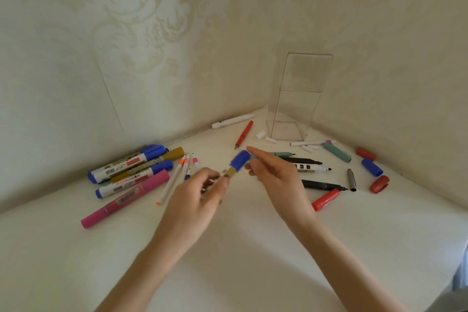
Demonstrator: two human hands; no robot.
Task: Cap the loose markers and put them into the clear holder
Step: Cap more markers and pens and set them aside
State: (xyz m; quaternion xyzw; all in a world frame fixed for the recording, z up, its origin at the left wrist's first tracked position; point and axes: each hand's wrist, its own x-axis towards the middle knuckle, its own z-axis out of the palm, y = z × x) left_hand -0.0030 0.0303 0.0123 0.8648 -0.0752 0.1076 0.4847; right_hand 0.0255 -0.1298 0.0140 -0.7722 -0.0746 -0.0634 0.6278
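Marker (230, 172), tan-collared, is held up over the white table (253, 248), just below the middle of the view. The left hand (200, 194) grips its barrel with curled fingers, nib end pointing to one o'clock. On that end sits a blue cap (240, 159), pinched between thumb and forefinger of the right hand (274, 176); I cannot tell whether it is pushed fully home.

At nine o'clock from the hands lies a bunch of capped markers, among them a pink marker (124, 200) nearest the viewer, with thin pens (174, 180) beside it. At twelve o'clock lie a red pen (244, 134) and a white pen (231, 121). At one o'clock, in the corner of the walls, the clear holder (296, 99) stands upright. At three o'clock lie uncapped black markers (321, 185), a teal marker (336, 152) and loose red caps (379, 184).
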